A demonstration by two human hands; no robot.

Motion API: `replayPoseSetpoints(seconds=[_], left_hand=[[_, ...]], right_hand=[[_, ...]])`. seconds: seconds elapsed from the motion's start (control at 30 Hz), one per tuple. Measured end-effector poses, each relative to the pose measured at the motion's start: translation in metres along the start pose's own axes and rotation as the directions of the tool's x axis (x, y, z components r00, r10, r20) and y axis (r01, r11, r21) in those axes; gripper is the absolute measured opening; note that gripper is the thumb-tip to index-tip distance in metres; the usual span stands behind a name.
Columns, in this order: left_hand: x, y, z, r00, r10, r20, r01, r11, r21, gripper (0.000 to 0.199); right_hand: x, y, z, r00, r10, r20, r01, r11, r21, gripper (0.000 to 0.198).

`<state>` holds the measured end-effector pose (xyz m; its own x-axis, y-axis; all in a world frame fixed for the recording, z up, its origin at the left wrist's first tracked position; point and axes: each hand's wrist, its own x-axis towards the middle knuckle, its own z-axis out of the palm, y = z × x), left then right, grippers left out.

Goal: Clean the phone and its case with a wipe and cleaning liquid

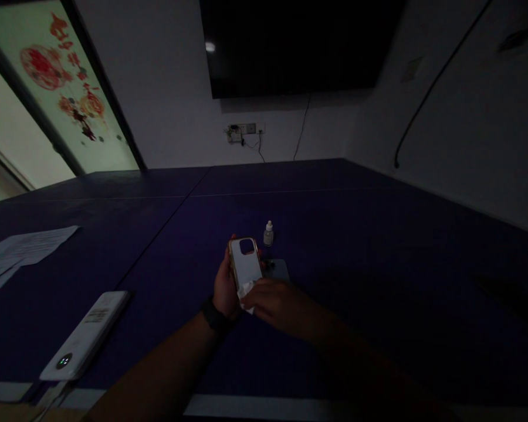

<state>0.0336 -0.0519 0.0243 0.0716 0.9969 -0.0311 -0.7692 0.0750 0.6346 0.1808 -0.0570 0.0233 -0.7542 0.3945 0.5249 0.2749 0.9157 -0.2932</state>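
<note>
A pale phone case with a gold-coloured rim and a camera cutout is held up by my left hand, whose fingers wrap its edges. Pressed to the lower part of the case is a crumpled white tissue, pinched in my right hand. Behind my right hand a phone lies on the table, partly covered by the hand and the case. Just beyond the case stands a small dropper bottle with a white top.
A white power bank with a cable lies near the left front edge of the dark blue table. Printed papers rest at the left. A large dark screen hangs on the wall above several sockets.
</note>
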Motion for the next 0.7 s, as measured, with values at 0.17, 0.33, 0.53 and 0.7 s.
replayPoseSetpoints(seconds=[0.17, 0.33, 0.53, 0.7], left_hand=[[0.002, -0.001, -0.003, 1.0, -0.017, 0.001, 0.017, 1.0, -0.015, 0.062], [0.002, -0.002, -0.002, 1.0, -0.016, -0.005, 0.015, 0.999, -0.039, 0.058], [0.003, -0.004, -0.004, 1.0, 0.014, -0.026, -0.016, 0.996, -0.085, 0.051], [0.003, -0.007, -0.005, 0.994, 0.093, -0.052, -0.098, 0.991, -0.093, 0.05]], right_hand=[[0.002, 0.002, -0.002, 0.996, 0.011, -0.084, -0.014, 0.999, -0.041, 0.021], [-0.001, 0.004, -0.01, 0.999, -0.008, 0.043, 0.008, 1.0, -0.01, 0.021], [-0.006, 0.007, -0.009, 0.981, 0.142, -0.133, -0.152, 0.986, -0.067, 0.024], [0.001, -0.005, 0.017, 0.891, 0.404, -0.208, -0.416, 0.909, -0.016, 0.023]])
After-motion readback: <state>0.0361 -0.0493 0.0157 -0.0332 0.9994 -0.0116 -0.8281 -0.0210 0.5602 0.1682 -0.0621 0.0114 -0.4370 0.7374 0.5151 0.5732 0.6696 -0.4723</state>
